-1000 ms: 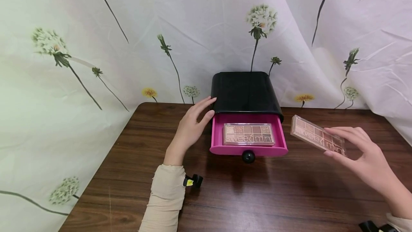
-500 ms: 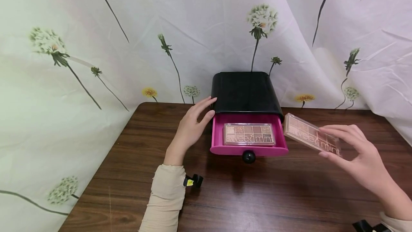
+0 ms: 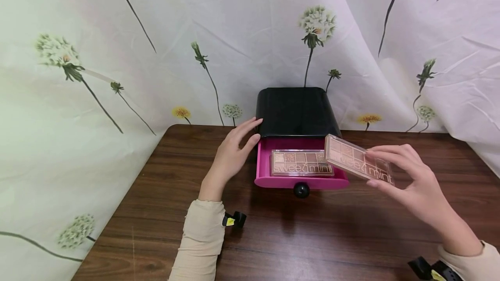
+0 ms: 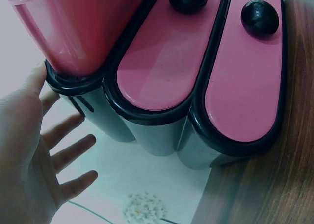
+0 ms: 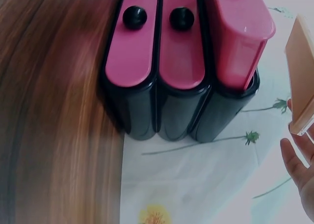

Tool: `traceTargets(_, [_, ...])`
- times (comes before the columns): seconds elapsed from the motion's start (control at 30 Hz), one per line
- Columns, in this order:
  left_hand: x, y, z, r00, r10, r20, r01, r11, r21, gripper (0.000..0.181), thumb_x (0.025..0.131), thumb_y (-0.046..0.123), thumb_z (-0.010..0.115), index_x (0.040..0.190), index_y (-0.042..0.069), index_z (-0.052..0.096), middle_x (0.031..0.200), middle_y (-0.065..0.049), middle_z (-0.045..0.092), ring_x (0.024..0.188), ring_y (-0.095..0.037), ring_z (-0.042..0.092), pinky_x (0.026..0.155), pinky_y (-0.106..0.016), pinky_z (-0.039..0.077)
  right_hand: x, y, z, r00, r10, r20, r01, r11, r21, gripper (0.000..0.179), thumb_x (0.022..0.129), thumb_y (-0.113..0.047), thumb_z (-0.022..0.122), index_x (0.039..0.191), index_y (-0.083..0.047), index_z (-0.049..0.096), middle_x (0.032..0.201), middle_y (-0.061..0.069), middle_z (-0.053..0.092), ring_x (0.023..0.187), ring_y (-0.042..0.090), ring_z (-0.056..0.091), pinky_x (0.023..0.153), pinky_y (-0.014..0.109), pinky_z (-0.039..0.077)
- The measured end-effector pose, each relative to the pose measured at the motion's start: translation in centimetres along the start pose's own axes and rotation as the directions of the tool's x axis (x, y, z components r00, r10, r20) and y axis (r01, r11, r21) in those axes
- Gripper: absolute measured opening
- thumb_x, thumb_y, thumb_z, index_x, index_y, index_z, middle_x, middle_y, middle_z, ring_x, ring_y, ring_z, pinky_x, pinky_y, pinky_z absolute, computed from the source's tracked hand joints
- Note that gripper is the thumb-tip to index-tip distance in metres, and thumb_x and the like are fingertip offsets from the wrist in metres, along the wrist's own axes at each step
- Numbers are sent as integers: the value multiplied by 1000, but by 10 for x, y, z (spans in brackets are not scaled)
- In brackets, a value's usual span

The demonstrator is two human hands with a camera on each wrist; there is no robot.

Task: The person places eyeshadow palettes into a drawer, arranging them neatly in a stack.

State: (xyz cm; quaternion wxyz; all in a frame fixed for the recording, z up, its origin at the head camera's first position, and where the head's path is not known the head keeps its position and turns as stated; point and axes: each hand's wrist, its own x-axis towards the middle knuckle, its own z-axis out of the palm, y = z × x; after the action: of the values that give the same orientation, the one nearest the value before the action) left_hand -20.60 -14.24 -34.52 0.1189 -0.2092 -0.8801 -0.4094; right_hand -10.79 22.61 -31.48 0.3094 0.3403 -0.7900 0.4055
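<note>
A black cabinet [image 3: 297, 112] has its pink top drawer [image 3: 273, 182] pulled out. Inside the drawer lies an eyeshadow palette [image 3: 297, 162] lettered "sweet mint". My right hand [image 3: 416, 181] pinches a second, similar eyeshadow palette [image 3: 351, 159] by its right end, thumb below and fingers above. That palette is tilted and overlaps the drawer's right edge in the head view; the right wrist view catches its side [image 5: 300, 67]. My left hand [image 3: 228, 157] rests at the cabinet's left side with fingers extended. In the left wrist view, the fingers of this hand [image 4: 29, 150] are spread beside the black casing.
Two closed pink drawers [image 4: 164, 69] with black knobs sit below the pulled-out one, seen in the wrist views. The cabinet stands at the back of a dark wooden table [image 3: 156, 211], against a white cloth [image 3: 234, 21] printed with dandelions.
My right hand has carried its palette leftward, from beside the drawer to over its right edge. The left hand, cabinet and drawer have stayed in place.
</note>
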Motion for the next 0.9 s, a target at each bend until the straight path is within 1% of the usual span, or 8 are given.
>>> traceTargets(0.27, [-1, -1, 1, 1000, -5, 1, 5, 1000, -3, 49, 102, 55, 43, 148, 38, 46, 155, 13, 36, 145, -17, 28, 112, -57, 26, 7, 8, 14, 999, -20, 27, 19, 999, 39, 56, 84, -42, 79, 114, 4, 70, 116, 12, 66, 106, 14, 50, 93, 19, 37])
traceTargets(0.47, [-1, 0, 1, 1000, 3, 3, -3, 1000, -3, 49, 102, 54, 43, 148, 38, 46, 155, 12, 36, 145, -18, 28, 112, -58, 26, 13, 9, 24, 997, -47, 54, 43, 996, 72, 51, 83, -36, 82, 116, 1, 70, 117, 12, 65, 107, 16, 50, 94, 22, 36])
traceTargets(0.57, [-1, 0, 0, 1000, 3, 6, -3, 1000, -4, 49, 102, 55, 43, 148, 37, 46, 156, 12, 36, 145, -18, 28, 112, -58, 26, 18, 5, 31, 996, -60, 61, 54, 995, 86, 50, 85, -37, 79, 116, 1, 70, 118, 14, 65, 107, 17, 48, 94, 23, 35])
traceTargets(0.67, [-1, 0, 0, 1000, 1, 8, -1, 1000, -6, 50, 102, 55, 42, 148, 37, 46, 156, 12, 36, 145, -18, 28, 112, -58, 26, 24, -2, 38, 995, -67, 69, 60, 993, 98, 52, 89, -41, 74, 116, 3, 70, 119, 18, 63, 108, 18, 46, 94, 25, 33])
traceTargets(0.8, [0, 0, 0, 1000, -5, 8, 5, 1000, -5, 49, 102, 55, 43, 148, 38, 46, 156, 13, 36, 145, -17, 28, 112, -58, 26, 28, -1, 46, 994, -72, 79, 63, 992, 113, 55, 91, -44, 69, 117, 4, 69, 120, 22, 61, 110, 23, 45, 96, 26, 32])
traceTargets(0.83, [0, 0, 0, 1000, -6, 7, 6, 1000, -4, 49, 102, 55, 43, 148, 38, 46, 156, 13, 36, 145, -17, 28, 112, -58, 26, 28, 0, 48, 994, -70, 86, 60, 992, 113, 54, 91, -44, 69, 118, 4, 69, 120, 21, 61, 111, 24, 45, 96, 27, 32])
traceTargets(0.9, [0, 0, -1, 1000, -7, 7, 7, 1000, -3, 49, 102, 55, 43, 148, 38, 46, 156, 13, 36, 145, -17, 28, 112, -58, 26, 27, 3, 50, 993, -64, 101, 53, 992, 113, 48, 89, -34, 76, 119, 2, 69, 122, 19, 61, 112, 25, 44, 97, 27, 31])
